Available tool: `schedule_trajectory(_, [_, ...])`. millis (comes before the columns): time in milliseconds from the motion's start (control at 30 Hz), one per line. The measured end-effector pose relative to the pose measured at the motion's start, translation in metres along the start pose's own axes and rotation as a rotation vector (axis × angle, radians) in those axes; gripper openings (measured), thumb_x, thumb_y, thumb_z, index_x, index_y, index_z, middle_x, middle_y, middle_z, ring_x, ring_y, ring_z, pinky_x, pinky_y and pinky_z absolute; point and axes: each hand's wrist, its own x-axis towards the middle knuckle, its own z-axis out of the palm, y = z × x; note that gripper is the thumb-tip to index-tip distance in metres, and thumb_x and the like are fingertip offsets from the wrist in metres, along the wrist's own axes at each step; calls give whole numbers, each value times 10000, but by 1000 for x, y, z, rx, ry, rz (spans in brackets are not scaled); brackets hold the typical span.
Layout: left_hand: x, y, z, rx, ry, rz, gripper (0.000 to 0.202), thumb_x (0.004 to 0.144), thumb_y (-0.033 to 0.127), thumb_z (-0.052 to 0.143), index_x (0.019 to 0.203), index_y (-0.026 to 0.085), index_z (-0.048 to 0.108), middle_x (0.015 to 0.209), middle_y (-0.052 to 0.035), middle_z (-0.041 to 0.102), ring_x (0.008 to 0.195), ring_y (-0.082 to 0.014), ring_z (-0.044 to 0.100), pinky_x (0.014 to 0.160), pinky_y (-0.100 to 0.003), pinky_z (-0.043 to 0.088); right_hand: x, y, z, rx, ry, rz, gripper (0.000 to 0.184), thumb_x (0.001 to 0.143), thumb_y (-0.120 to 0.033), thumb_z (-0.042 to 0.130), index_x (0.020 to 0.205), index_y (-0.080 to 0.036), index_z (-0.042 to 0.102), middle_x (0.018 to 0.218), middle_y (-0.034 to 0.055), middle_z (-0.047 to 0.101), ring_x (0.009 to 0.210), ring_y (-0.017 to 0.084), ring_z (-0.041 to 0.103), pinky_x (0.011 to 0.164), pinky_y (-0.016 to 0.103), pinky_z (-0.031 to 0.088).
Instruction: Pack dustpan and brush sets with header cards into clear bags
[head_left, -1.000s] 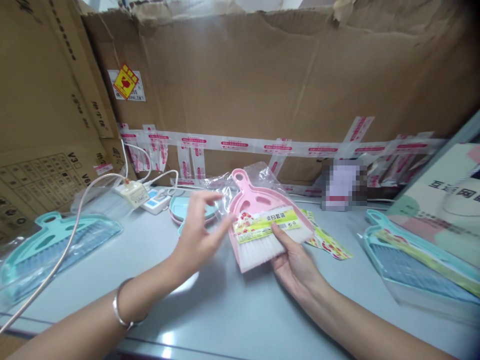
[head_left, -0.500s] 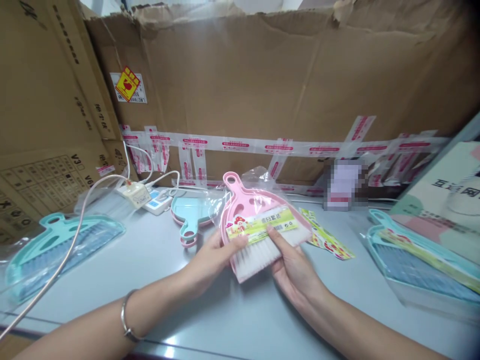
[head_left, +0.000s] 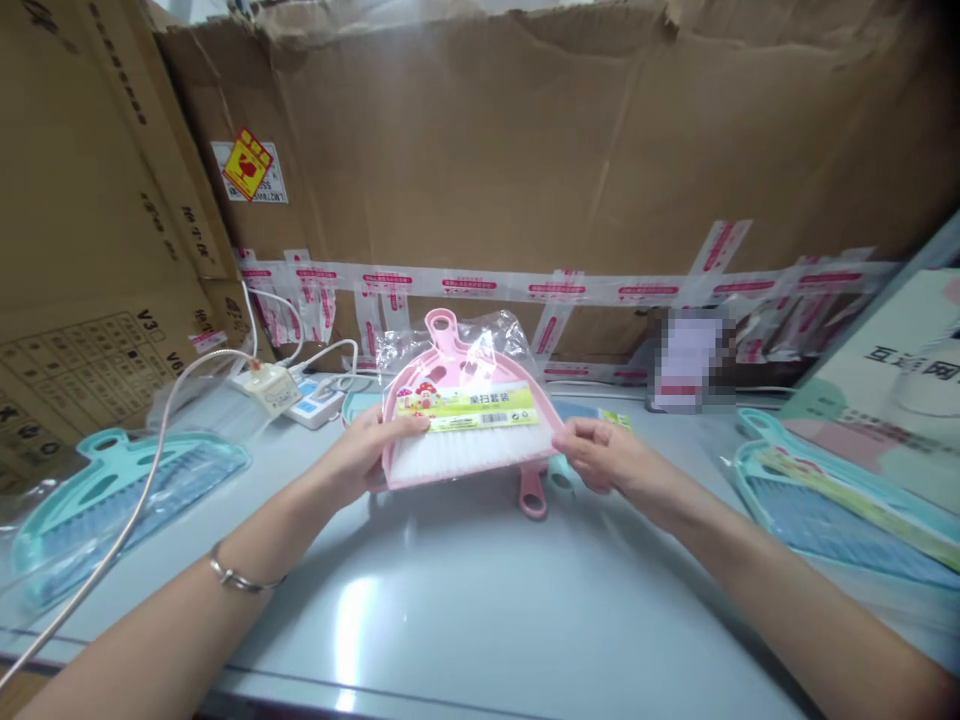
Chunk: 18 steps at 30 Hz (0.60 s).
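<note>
Now we are holding the bagged pink dustpan (head_left: 454, 372) over the surface (head_left: 465, 600), near its far edge — left hand (head_left: 358, 455) gripping, right hand (head_left: 602, 454) pinching a corner — brush (head_left: 466, 454) and label (head_left: 487, 402) already inside, sealing unclear.

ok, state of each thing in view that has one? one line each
Pink dustpan set: bagged, held up
White brush: in the pan, label across it
Left hand: closed on set's left edge
Right hand: pinching its lower right corner
Left teal dustpan set: bagged, lying on table
Right teal dustpan set: bagged
Power strip: cable attached; on or off, can't tell
Large cardboard box: taped, top edge ragged
</note>
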Motion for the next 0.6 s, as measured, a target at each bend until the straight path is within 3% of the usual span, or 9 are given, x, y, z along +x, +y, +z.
schedule_trajectory(33, [1,0,-1,10,-18,-3,390,686,279,694,1032,115,623,980,-135,696,758,-191,666,574,-227,512,0,1,2,56,27,-37,261,595,-333,776,695,-156,611,484,-45,580,383,45,436,388,161,340])
schedule_trajectory(100, [1,-2,0,30,-52,-11,398,683,282,698,1039,118,624,985,-135,695,782,-201,668,620,-246,524,-2,5,11,167,-39,-65,421,546,-250,806,912,-183,607,751,7,685,558,99,560,500,207,439])
schedule_trajectory(200, [0,-3,3,58,-80,-25,401,694,283,689,1058,131,614,1000,-130,691,806,-205,669,639,-254,525,-8,12,26,228,-165,-39,540,545,-197,802,1042,-179,589,944,62,689,686,142,606,548,232,476])
schedule_trajectory(333, [-2,-3,4,118,-123,-7,390,733,313,648,1082,148,601,933,-122,698,738,-193,663,527,-233,496,-11,16,34,280,-77,48,449,578,-223,786,998,-164,637,953,63,690,710,134,624,566,210,497])
schedule_trajectory(467, [-5,-3,5,129,-151,5,464,752,358,627,1168,169,547,822,-85,682,520,-108,569,342,-168,330,-10,16,35,346,7,95,335,580,-267,788,857,-129,662,818,56,692,612,123,604,502,209,487])
schedule_trajectory(600, [-7,-3,10,152,-210,33,593,674,290,701,1222,188,496,758,-48,655,425,-61,462,314,-160,269,-7,16,35,385,77,97,346,571,-286,799,833,-116,651,752,51,685,559,122,595,484,227,496])
